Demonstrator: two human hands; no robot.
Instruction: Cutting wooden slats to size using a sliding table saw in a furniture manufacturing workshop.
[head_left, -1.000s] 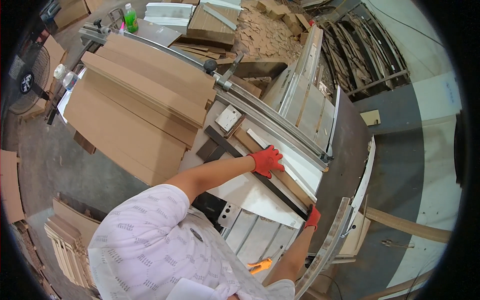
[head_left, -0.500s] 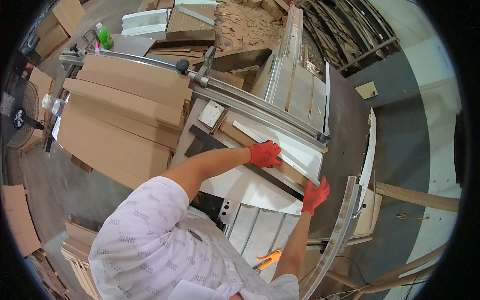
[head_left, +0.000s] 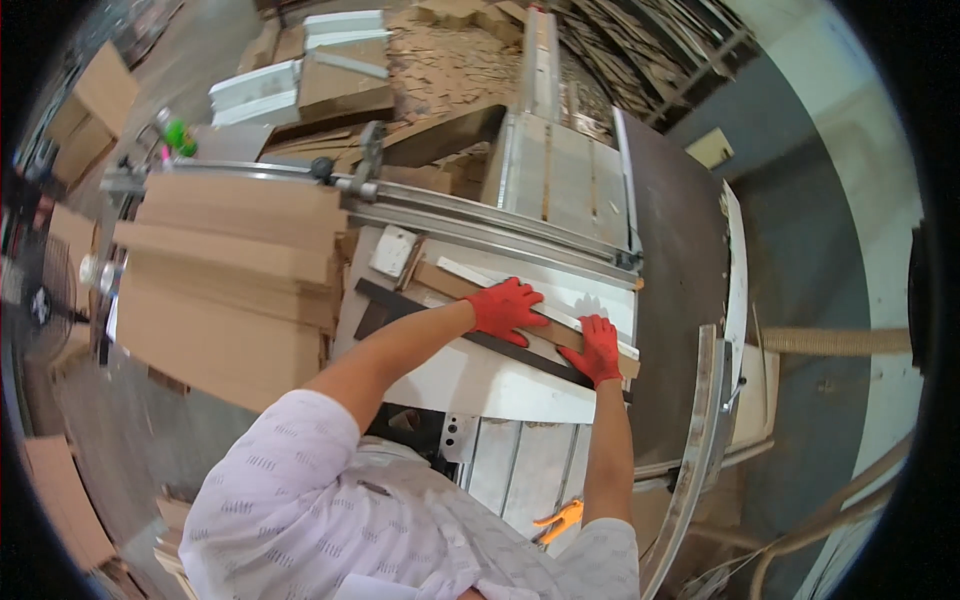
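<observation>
A long brown wooden strip (head_left: 450, 285) lies slantwise on the white saw table (head_left: 470, 380), with a thin white strip (head_left: 570, 298) just behind it and a black bar (head_left: 420, 312) in front. My left hand (head_left: 505, 308), in a red glove, presses flat on the middle of the brown strip. Gloved in red too, my right hand (head_left: 598, 350) grips the strip near its right end. Both arms reach out from my white patterned shirt.
A tall stack of brown boards (head_left: 220, 290) fills the table's left side, behind a metal fence rail (head_left: 480, 225). A green bottle (head_left: 178, 135) and white strips (head_left: 260, 85) lie further back. Offcuts (head_left: 450, 60) pile up beyond. An orange-handled tool (head_left: 560, 520) hangs below.
My right hand has come up from the table's near edge onto the strip's right end. My left hand has stayed on the strip, and the two hands are now close together.
</observation>
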